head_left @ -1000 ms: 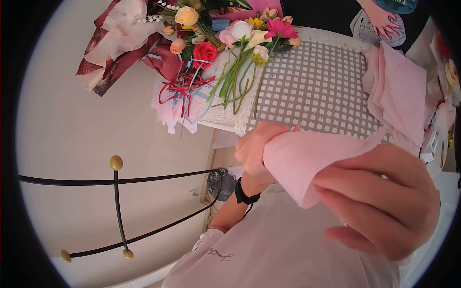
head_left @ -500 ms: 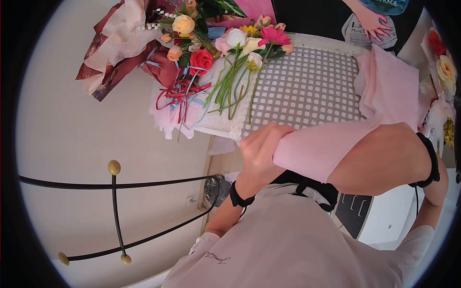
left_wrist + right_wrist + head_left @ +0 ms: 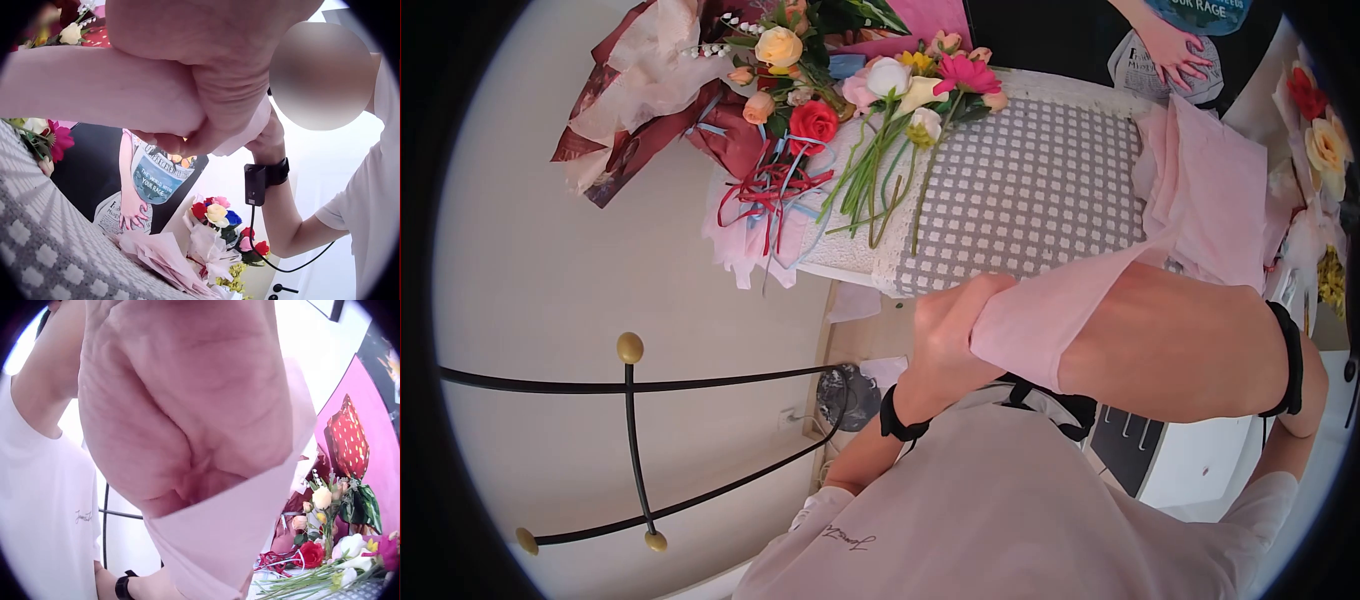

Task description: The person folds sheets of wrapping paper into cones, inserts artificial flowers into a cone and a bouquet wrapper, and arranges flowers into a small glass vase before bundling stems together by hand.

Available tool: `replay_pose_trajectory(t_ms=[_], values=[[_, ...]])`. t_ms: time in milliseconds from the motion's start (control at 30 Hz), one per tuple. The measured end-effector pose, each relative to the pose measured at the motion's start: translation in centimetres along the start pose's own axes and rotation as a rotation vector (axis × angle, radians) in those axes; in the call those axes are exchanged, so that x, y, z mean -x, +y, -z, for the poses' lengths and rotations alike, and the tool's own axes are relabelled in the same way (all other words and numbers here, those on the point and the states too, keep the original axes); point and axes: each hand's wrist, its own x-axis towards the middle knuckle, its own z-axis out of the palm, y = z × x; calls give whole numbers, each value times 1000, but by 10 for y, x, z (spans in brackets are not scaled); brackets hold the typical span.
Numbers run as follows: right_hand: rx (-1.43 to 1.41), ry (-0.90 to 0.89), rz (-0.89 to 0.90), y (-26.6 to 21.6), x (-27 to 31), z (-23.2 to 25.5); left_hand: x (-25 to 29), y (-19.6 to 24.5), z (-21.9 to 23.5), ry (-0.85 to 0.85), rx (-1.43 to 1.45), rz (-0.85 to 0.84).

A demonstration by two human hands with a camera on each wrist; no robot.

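My left hand grips the narrow end of a sheet of pink wrapping paper, rolled into a cone above the near edge of the checked cloth. In the left wrist view the fingers curl round the rolled paper. My right hand reaches into the wide end of the cone, its heel and palm large in the right wrist view. The paper hides its fingers, and in the head view only the right forearm shows beside the paper. Black bands circle both wrists.
Loose flower stems, a red rose and tangled ribbons lie left on the grey checked cloth. A wrapped bouquet is behind them. Folded pink paper lies at right, near another bouquet.
My right hand, earlier with its fingers showing at the cone's mouth, has gone into the paper up to the forearm. The left hand keeps its grip. The head view has shifted slightly.
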Motion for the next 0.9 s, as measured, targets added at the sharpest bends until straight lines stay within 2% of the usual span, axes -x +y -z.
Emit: replay_pose_trajectory(t_ms=[67, 167, 267, 367, 433, 467, 533, 567, 600, 633, 667, 700, 767, 800, 833, 900], values=[[62, -58, -27, -2, 0, 3, 2, 1, -2, 4, 3, 11], [-3, -6, 46, -4, -2, 6, 7, 3, -4, 2, 59, 44], [43, -119, 5, -8, -6, 6, 10, 5, -5, -1, 78, 98], [195, -111, 3, -19, -11, 8, 17, 3, -5, 49, 159, 155], [29, 570, 153, -20, 0, -10, 29, -13, -5, 90, 156, 232], [39, 573, 157, -16, 7, -21, 31, -15, -3, 93, 155, 222], [-141, 959, 84, -4, 13, -51, 32, -12, 0, 167, 302, 593], [-137, 952, 91, 0, 4, -70, 21, 0, 6, 175, 375, 651], [-188, 1009, -90, 6, -10, -93, 17, 4, 8, 183, 374, 650], [-240, 1064, -279, 10, -23, -115, 14, 7, 8, 171, 513, 697], [-241, 1064, -285, 13, -33, -135, 14, 8, 8, 152, 656, 742], [-346, 1020, -339, 17, -42, -154, 15, 8, 5, 145, 663, 743], [-454, 973, -412, 23, -54, -180, 20, 7, -2, 76, 766, 647], [-574, 931, -419, 26, -58, -190, 24, 6, -6, 71, 777, 653], [-694, 886, -422, 27, -59, -194, 29, 3, -9, 82, 766, 611], [-742, 819, -444, 23, -54, -189, 32, 5, -10, 94, 754, 568]])
